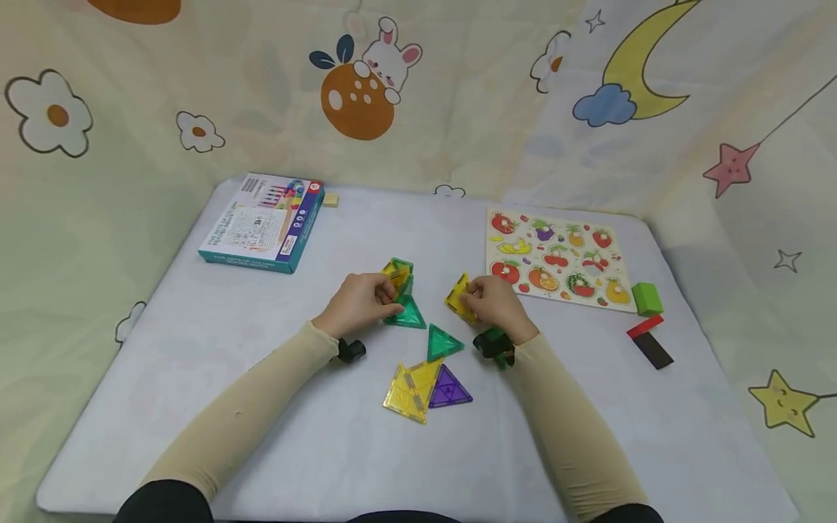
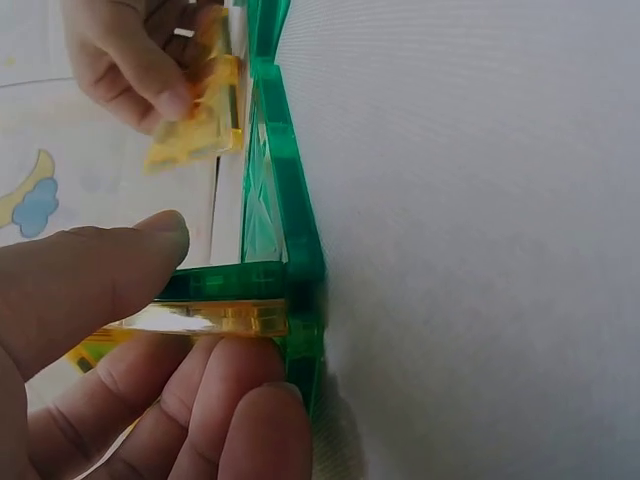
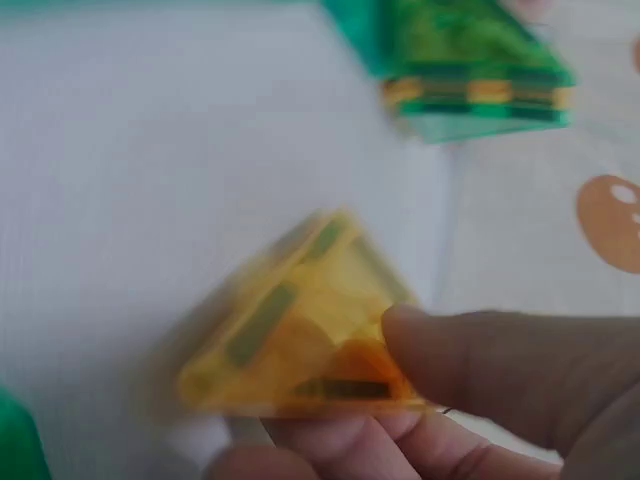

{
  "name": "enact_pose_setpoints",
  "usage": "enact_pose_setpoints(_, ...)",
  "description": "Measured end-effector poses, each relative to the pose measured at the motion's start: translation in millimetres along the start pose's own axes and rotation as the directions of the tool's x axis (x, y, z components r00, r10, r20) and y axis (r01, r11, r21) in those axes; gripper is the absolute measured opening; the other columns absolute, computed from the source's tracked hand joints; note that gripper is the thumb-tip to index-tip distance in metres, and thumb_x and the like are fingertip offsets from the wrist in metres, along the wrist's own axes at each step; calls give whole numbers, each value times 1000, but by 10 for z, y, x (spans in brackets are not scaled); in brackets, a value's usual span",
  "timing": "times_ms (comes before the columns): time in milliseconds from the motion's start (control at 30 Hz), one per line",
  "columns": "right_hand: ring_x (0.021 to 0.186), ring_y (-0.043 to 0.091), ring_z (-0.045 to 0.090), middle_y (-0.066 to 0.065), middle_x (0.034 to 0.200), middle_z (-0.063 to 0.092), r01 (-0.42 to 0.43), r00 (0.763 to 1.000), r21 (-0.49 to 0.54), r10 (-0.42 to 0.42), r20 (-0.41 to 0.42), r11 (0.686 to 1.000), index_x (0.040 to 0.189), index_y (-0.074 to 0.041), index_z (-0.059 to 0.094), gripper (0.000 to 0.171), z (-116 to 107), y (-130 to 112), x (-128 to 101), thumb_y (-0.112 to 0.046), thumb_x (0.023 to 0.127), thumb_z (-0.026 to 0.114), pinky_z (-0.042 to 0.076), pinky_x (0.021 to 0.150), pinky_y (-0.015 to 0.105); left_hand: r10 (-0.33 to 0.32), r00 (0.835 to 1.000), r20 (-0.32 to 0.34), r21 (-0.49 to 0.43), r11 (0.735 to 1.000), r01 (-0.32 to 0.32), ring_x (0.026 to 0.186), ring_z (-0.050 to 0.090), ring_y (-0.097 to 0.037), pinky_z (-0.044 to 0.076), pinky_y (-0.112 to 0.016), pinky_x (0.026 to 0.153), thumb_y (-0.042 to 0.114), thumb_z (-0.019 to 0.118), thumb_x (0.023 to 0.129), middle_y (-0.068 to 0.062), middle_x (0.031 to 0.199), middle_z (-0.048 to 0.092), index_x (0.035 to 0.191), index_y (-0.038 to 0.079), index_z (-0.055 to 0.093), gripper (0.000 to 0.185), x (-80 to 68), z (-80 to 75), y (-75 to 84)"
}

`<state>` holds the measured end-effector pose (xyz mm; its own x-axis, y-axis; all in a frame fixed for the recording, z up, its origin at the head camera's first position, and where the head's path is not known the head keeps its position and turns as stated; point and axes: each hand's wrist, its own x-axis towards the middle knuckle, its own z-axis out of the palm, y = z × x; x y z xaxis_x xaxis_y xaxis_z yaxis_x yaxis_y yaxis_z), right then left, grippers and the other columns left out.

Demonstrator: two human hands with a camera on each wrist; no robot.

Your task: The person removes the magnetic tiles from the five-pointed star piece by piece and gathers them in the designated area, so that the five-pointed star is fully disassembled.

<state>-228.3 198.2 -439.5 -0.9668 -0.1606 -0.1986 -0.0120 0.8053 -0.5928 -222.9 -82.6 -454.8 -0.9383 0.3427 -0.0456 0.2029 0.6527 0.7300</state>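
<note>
My left hand (image 1: 358, 299) pinches a yellow magnetic tile (image 2: 215, 317) and a green tile (image 2: 225, 283) laid against each other, thumb on one side and fingers on the other. They stand up from green triangular tiles (image 1: 408, 315) on the table. To the right, my right hand (image 1: 502, 309) holds a yellow triangular tile (image 3: 310, 330) between thumb and fingers, tilted and apart from the green ones. Nearer my body, a loose green triangle (image 1: 444, 343) lies above yellow tiles (image 1: 408, 392) and a purple triangle (image 1: 450, 388).
A flat box (image 1: 261, 221) lies at the back left beside a small pale block (image 1: 331, 200). At the back right is a fruit picture board (image 1: 556, 254). Near the right edge lie green (image 1: 647, 298), red (image 1: 645, 326) and black (image 1: 652, 351) blocks. A patterned cloth hangs behind.
</note>
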Motion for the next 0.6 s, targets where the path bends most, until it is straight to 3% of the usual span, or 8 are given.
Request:
enact_pose_setpoints(167, 68, 19, 56, 3, 76, 63, -109, 994, -118, 105, -39, 987, 86, -8, 68, 34, 25, 11, 79, -40, 95, 73, 40, 56, 27, 1, 1000, -5, -9, 1000, -1, 81, 66, -17, 57, -30, 73, 31, 85, 88, -1, 91, 73, 99, 13, 73, 24, 1, 17, -1)
enact_pose_setpoints(300, 70, 21, 56, 2, 76, 60, -153, 987, -156, 144, -65, 976, 82, -11, 64, 34, 40, -61, 104, -41, 93, 75, 38, 55, 29, 28, 999, 14, 4, 1000, -29, 85, 68, -15, 58, -30, 76, 31, 77, 94, -2, 97, 76, 113, 11, 75, 27, 9, 12, -15)
enact_pose_setpoints(467, 64, 18, 57, 5, 78, 67, 22, 998, -29, -24, -65, 999, 94, -9, 74, 27, 95, -218, 93, -34, 99, 67, 43, 54, 27, 60, 998, 33, 32, 998, -61, 87, 70, -16, 59, -31, 76, 22, 68, 95, -5, 103, 78, 119, 8, 76, 29, 14, -27, -21)
enact_pose_setpoints(600, 64, 17, 63, 10, 94, 77, 123, 992, 148, -125, 4, 981, 113, -7, 76, 30, 178, -368, 95, -31, 104, 60, 50, 54, 26, 54, 998, 35, 44, 998, -55, 85, 69, -15, 59, -29, 74, 20, 69, 93, -5, 102, 78, 118, 8, 77, 29, 22, -36, -18)
